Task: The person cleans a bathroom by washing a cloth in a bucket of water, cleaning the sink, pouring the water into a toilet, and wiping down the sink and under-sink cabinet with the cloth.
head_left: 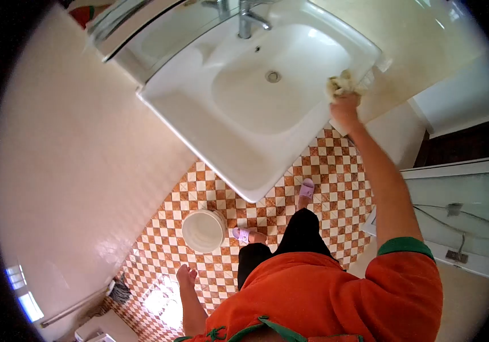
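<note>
White basin [247,102], drain [273,76] showing; bucket [203,231] below; right fingers [349,99] clamp cloth [339,85], left fingers [185,270] loosely apart.

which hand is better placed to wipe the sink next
Right, most likely: the right hand holds the cloth at the edge of the sink. The left hand hangs low, apparently empty, away from the sink and nearer the bucket.
</note>
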The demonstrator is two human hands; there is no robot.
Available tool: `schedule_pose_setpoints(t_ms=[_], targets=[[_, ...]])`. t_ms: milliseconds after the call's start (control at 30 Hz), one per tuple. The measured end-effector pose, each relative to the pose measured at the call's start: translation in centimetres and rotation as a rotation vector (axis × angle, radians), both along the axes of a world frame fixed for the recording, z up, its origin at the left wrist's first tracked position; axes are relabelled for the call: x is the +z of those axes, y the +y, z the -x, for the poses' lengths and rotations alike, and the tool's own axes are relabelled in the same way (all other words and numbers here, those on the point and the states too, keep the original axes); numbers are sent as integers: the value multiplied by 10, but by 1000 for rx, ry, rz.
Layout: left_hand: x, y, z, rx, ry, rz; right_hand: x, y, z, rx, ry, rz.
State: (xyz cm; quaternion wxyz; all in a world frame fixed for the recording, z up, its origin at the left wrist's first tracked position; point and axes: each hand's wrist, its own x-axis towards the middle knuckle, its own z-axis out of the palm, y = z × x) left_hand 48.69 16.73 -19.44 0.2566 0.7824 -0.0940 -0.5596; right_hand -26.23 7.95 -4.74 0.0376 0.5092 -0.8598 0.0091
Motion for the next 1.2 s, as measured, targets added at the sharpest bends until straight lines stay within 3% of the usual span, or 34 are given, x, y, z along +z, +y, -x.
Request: schedule_pose_setpoints(t_ms=[33, 67, 100, 133, 167, 267, 333, 400, 433, 500, 533, 600, 667, 767, 867, 1000, 1033, 1133, 1200], targets=[[-1, -8, 3, 1, -13, 5, 3, -2, -11, -134, -131, -49], [1, -16, 18, 6, -18, 14, 4, 6, -35, -81, -136, 9], [46, -31, 67, -128, -82, 39, 6, 13, -58, -27, -139, 63], [25, -48, 68, -124, -18, 53, 3, 29, -89, 184, -60, 351], [41, -61, 99, -155, 10, 163, 31, 39, -112, 257, -137, 389], [128, -109, 231, -178, 59, 386, 50, 57, -139, 565, -330, 633], [164, -134, 296, -167, 95, 461, 37, 63, -116, 673, -393, 341], [196, -146, 356, -327, 62, 558, 16, 48, -71, 677, -365, 393], [183, -157, 361, -348, 49, 561, 21, 41, -40, 647, -351, 497], [141, -182, 359, -704, -735, 623, 26, 27, 41, 492, -268, 586], [145, -180, 368, -708, -741, 626, 18, 20, 80, 375, -203, 563], [152, -172, 383, -743, -1086, 534, 4, 7, 156, 159, -86, 489], [150, -170, 383, -743, -1126, 594, 20, -1, 222, 49, -100, 237], [141, -179, 367, -760, -1196, 504, 18, -12, 267, 17, -156, 206], [135, -186, 364, -695, -1132, 531, -16, -40, 272, -230, -55, 454], [117, -200, 353, -691, -1055, 503, -15, -25, 231, -416, -564, 801], [109, -203, 339, -662, -1029, 488, -26, -26, 217, -433, -549, 864], [152, -181, 379, -695, -1167, 313, -33, -11, 167, -344, -1070, 1028], [145, -184, 369, -700, -1162, 373, -49, -13, 104, -517, -998, 1173]])
